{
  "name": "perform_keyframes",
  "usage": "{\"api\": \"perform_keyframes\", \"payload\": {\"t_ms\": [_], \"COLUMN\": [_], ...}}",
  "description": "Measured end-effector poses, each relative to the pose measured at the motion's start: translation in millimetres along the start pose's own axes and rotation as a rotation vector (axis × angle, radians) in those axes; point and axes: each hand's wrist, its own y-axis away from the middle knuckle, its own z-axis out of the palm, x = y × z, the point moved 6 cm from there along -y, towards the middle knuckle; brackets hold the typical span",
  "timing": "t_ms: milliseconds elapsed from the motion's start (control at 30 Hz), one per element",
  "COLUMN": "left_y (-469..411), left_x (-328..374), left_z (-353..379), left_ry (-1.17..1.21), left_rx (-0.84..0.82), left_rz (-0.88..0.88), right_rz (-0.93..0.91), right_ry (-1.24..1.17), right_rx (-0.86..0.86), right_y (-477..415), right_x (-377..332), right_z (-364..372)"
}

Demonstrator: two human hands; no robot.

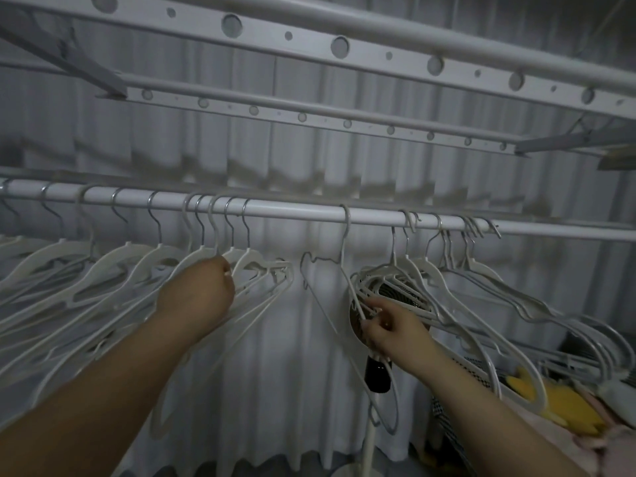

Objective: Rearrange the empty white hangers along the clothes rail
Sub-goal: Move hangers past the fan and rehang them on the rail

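Clothes rail (292, 212) runs left to right across the room, white hangers on it in two packs with one loner between.

Left bunch of hangers (113, 266): hooks spread along the left half of the rail, tighter towards the middle. Left hand (199, 290) is just below the rail at the right end of this pack, back of the hand facing out and clenched on a hanger there. Fingers are mostly hidden behind it.

Single hanger (342, 242): hooked on the rail just right of centre, alone in the gap, body hanging tilted. Right hand (389, 328) is well below the rail and pinches its thin frame between fingertips and thumb, right at the left edge of the next pack.

Right bunch of hangers (481, 273): hooks crowded on the right stretch of the rail, bodies overlapping and fanning down to the right.

Behind the rail: white curtain (275, 373). Below it, behind the right hand: a standing fan (378, 376). Above it: perforated drying rack bars (340, 46).
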Motion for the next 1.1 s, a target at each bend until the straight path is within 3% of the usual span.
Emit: {"api": "perform_keyframes", "payload": {"t_ms": [233,367,533,667,833,967,1100], "left_y": [21.7,34.4,67.1,72.0,77.7,79.4,79.3], "left_x": [56.0,95.3,137.6,135.9,128.6,112.1,93.3], "left_z": [-8.7,34.5,82.0,111.5,112.5,106.1,95.9], "left_ry": [0.359,0.659,0.711,0.755,0.846,0.909,0.968], "left_rx": [0.112,-0.037,-0.287,-0.376,-0.314,-0.253,-0.214], "left_rz": [0.109,0.060,0.019,-0.108,-0.138,-0.197,-0.210], "right_rz": [-0.180,-0.179,-0.045,-0.055,-0.031,-0.089,0.023], "right_ry": [0.143,0.242,0.380,0.547,0.694,0.871,0.944], "right_rx": [0.355,0.486,0.347,0.425,0.254,0.276,0.238], "right_y": [13.7,28.2,33.5,40.7,34.0,28.7,24.2], "right_x": [-17.8,-5.5,27.2,35.6,46.4,51.3,53.3], "right_z": [-66.7,-108.9,-121.5,-132.7,-125.5,-120.4,-117.8]}}
